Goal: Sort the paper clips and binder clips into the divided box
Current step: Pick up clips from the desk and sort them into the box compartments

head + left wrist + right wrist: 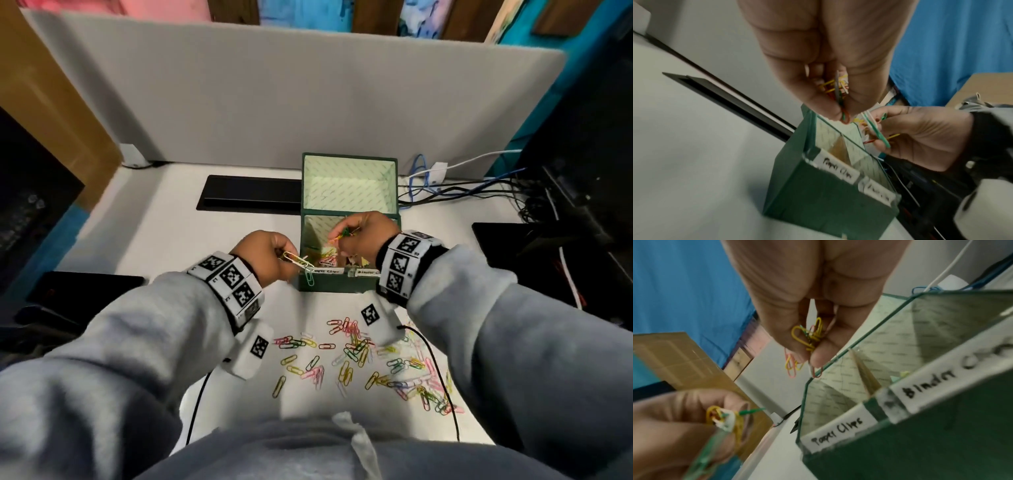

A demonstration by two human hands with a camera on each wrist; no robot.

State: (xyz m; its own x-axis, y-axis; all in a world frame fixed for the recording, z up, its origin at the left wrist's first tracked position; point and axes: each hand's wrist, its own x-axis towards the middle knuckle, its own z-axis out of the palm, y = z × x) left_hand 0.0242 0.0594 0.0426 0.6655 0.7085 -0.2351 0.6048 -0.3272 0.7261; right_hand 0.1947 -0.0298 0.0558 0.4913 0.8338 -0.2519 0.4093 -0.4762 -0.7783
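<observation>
A green divided box stands open on the white desk, its front taped with labels "Paper Clips" and "Binder". My left hand pinches a bunch of coloured paper clips just left of the box's front left corner. My right hand hovers over the box, pinching a tangle of yellow and green paper clips. In the left wrist view the left hand's clips hang above the box rim. Several paper clips lie inside the left compartment.
Many loose coloured paper clips are scattered on the desk in front of the box. A black slot lies behind left of the box. Cables trail at the back right, and a grey partition closes the far side.
</observation>
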